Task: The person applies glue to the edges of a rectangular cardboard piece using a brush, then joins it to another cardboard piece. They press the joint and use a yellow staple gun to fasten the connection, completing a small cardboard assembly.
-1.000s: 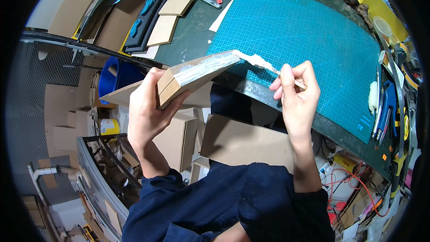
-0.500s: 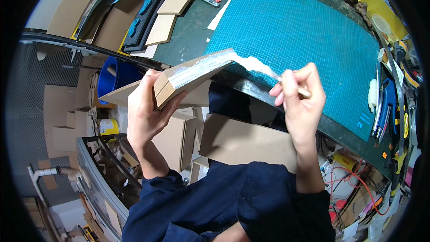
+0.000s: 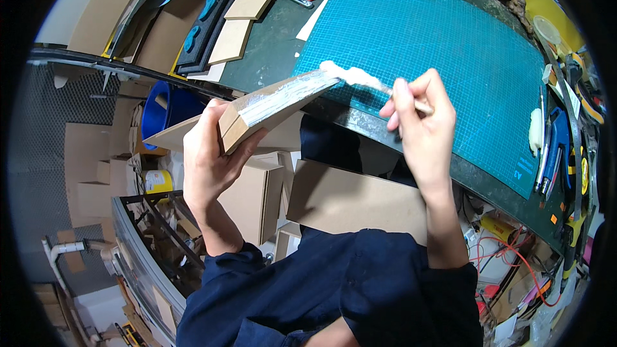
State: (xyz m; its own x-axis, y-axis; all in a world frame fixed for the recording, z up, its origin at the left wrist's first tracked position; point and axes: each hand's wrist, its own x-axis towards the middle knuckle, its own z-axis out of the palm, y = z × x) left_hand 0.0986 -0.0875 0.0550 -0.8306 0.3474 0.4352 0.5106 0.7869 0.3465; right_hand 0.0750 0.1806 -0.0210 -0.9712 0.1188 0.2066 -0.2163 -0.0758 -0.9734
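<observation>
A person's left hand (image 3: 209,157) clamps a stack of brown boards (image 3: 273,106) at its near end, tilted over the edge of the surface, while the right hand (image 3: 418,132) pinches a thin stick loaded with white paste (image 3: 350,77) against the stack's far corner above the teal cutting mat (image 3: 450,45). Steady, even strokes along the glossy edge, with the boards held still, would likely spread it best.

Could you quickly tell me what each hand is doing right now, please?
Left hand: closed on a board, gripping its near end.
Right hand: closed on a stick with a white blob at its tip, at the board's far end.
</observation>
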